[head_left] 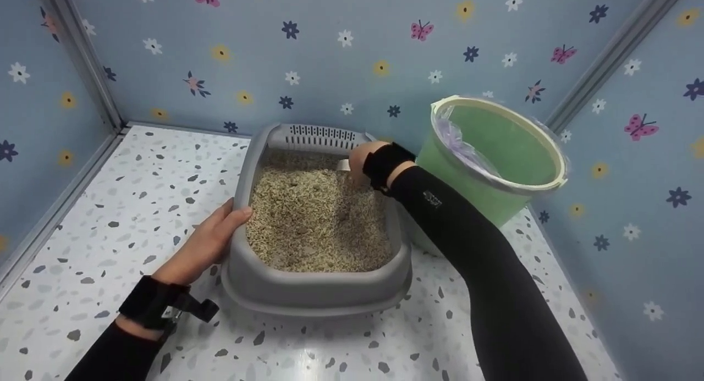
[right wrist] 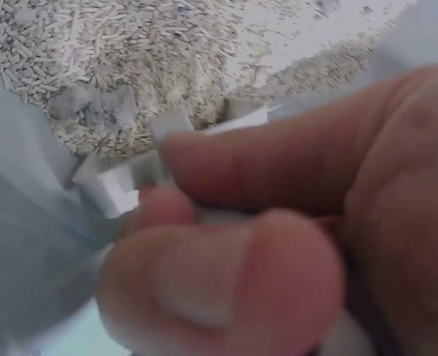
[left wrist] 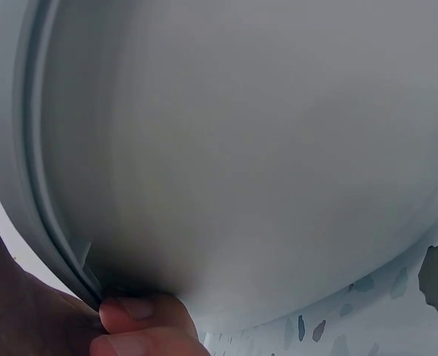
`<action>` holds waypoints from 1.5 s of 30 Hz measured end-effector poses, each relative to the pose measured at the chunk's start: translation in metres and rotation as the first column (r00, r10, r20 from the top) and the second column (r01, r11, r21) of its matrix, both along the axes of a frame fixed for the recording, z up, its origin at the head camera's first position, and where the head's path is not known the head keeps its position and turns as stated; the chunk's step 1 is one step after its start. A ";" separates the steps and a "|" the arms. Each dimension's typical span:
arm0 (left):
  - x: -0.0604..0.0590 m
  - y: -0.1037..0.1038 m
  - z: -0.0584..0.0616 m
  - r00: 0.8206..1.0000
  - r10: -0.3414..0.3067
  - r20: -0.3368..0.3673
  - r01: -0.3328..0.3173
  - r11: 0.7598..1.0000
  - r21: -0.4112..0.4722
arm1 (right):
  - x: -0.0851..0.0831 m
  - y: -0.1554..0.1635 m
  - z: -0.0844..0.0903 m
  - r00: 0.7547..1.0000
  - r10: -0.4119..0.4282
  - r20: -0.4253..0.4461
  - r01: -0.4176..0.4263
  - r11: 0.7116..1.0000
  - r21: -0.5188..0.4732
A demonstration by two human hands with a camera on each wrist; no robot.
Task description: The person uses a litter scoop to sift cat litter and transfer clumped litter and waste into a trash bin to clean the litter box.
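A grey litter box (head_left: 319, 287) filled with tan pellet litter (head_left: 300, 216) stands on the speckled floor. My left hand (head_left: 212, 238) grips its left rim, thumb on top. In the left wrist view the fingertips (left wrist: 148, 315) curl under the rim against the outer wall. Over the box's back right part, my right hand (head_left: 363, 160) holds a white litter scoop (head_left: 344, 165) by its handle. The right wrist view shows the scoop (right wrist: 119, 189) low at the litter along the wall, largely hidden behind the fingers. A greyish clump (right wrist: 96, 104) lies in the litter close by.
A green bucket (head_left: 467, 194) with a cream rim and a lilac bag (head_left: 462, 144) inside stands right of the box, close to my right forearm. Blue flowered walls (head_left: 352, 56) enclose the back and both sides. White speckled floor (head_left: 137, 199) extends around the box.
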State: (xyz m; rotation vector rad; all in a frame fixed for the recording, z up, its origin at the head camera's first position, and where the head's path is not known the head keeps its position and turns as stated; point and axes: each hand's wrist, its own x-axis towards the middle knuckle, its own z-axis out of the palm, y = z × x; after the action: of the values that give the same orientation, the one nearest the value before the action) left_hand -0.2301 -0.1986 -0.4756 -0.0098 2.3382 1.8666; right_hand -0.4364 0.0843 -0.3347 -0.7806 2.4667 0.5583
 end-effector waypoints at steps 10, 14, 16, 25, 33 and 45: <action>-0.003 -0.001 0.001 1.000 -0.009 -0.002 0.009 1.000 0.014 | 0.019 0.002 0.017 0.996 -0.025 0.084 0.020 0.998 0.067; -0.003 0.000 -0.001 1.000 -0.014 0.010 0.014 1.000 0.018 | 0.034 -0.005 0.019 0.991 0.017 0.135 -0.032 0.993 0.110; -0.004 0.000 -0.002 1.000 -0.014 0.012 0.014 1.000 0.017 | 0.040 -0.008 0.021 0.987 0.040 0.157 -0.061 0.989 0.132; -0.006 -0.001 0.000 1.000 -0.009 0.003 0.009 1.000 0.023 | 0.053 -0.019 0.040 0.994 0.055 0.096 -0.066 0.991 0.112; -0.005 -0.002 -0.001 1.000 -0.005 -0.012 0.005 1.000 0.018 | 0.033 -0.028 0.025 0.991 0.025 -0.130 -0.030 0.999 -0.035; -0.002 -0.001 -0.002 1.000 -0.010 -0.008 0.010 0.998 0.057 | 0.003 -0.028 -0.029 0.994 0.082 -0.067 -0.090 0.987 -0.131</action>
State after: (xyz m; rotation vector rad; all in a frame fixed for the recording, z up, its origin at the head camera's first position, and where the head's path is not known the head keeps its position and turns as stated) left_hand -0.2326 -0.1996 -0.4776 0.0156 2.2847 1.9312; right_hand -0.4330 0.0558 -0.3639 -0.9403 2.5574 0.4567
